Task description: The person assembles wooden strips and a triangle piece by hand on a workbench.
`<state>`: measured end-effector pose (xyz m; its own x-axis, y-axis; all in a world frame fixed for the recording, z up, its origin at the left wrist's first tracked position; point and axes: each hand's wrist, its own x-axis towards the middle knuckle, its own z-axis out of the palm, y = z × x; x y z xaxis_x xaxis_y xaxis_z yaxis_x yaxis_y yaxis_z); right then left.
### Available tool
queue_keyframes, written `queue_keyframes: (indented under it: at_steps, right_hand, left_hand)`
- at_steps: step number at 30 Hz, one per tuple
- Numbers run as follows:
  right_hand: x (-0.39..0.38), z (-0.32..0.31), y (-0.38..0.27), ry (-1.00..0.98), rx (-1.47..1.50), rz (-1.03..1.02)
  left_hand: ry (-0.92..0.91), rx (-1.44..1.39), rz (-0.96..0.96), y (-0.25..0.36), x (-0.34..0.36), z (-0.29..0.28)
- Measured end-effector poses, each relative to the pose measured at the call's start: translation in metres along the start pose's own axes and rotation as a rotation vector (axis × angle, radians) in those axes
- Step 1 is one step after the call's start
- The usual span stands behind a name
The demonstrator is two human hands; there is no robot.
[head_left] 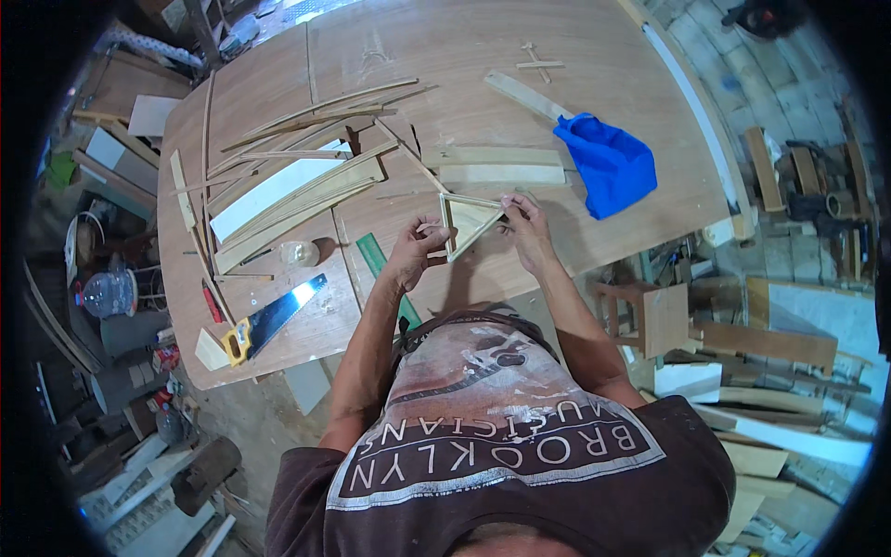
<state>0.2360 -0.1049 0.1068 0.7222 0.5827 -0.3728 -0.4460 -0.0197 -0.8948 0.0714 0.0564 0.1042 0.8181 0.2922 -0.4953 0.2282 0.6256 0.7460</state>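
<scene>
A small triangular frame of thin pale wooden strips point(477, 236) is held up at the near edge of the table, between my two hands. My left hand point(418, 251) grips its upright left side between thumb and fingers. At the pointed right corner, the fingertips of my right hand point(527, 232) pinch the frame. Just beyond it, a long thin wooden strip point(408, 153) lies with its near end close to the frame's top corner. Beside my left wrist, a green strip point(373, 254) lies across the table edge, partly hidden by my forearm.
A handsaw point(281, 310) with a yellow handle lies at the near left, close to a small round jar point(299, 253). Several wooden strips and a white board point(278, 195) spread over the left. Flat boards point(501, 174) and a blue cloth point(608, 172) lie farther right.
</scene>
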Motion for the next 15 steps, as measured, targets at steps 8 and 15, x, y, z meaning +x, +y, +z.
queue_keyframes:
  at_steps: [8, 15]
  right_hand:
    - [0.057, -0.028, -0.010, -0.164, 0.008, 0.028]
    - [0.088, -0.044, -0.009, -0.186, 0.065, 0.012]
  left_hand:
    - [0.095, -0.148, 0.061, -0.006, 0.040, 0.039]
    - [0.239, -0.214, 0.096, -0.017, 0.080, 0.072]
